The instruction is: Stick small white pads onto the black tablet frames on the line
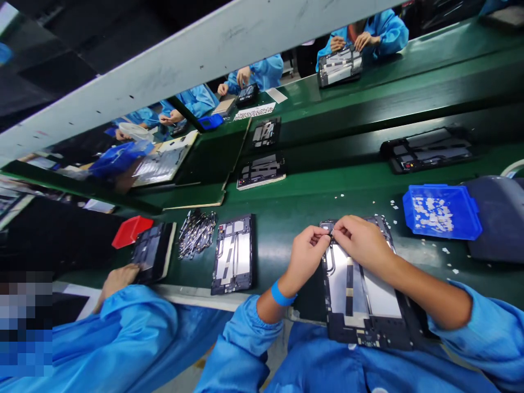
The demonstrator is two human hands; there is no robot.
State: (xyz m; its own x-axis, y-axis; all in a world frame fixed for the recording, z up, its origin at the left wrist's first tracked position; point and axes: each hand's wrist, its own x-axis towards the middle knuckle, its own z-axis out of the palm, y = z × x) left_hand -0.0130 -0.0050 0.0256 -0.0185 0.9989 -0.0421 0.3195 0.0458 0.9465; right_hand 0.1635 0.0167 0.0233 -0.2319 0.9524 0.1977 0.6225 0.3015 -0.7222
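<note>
A: How far along does the work look on the open black tablet chassis with the silver inner plates (360, 295) at the lower centre-right of the frame?

B: Midway, I'd judge. The back is off, the plates and a strip with a tan tab down the middle are already in place, and both hands are busy at its top edge with something tiny. Whether that small part is going on or coming off, I can't tell.

A: And the hands?

B: The left hand (307, 254), blue band at the wrist, comes in from the lower left with thumb and forefinger pinched together. The right hand (362, 243) reaches across from the lower right, forearm lying over the chassis, fingertips pinched too. The two pinches meet at one tiny dark piece (331, 233) at the chassis's upper left corner.

A: Anything else close by?

B: A blue plastic tray of small white bits (440, 212) sits to the right on the green conveyor mat (303, 202), with loose white scraps around it. A second open tablet frame (234, 254) lies left of centre, beside a heap of metal tweezers (196, 232). A co-worker's hand (117, 278) rests at the lower left.
</note>
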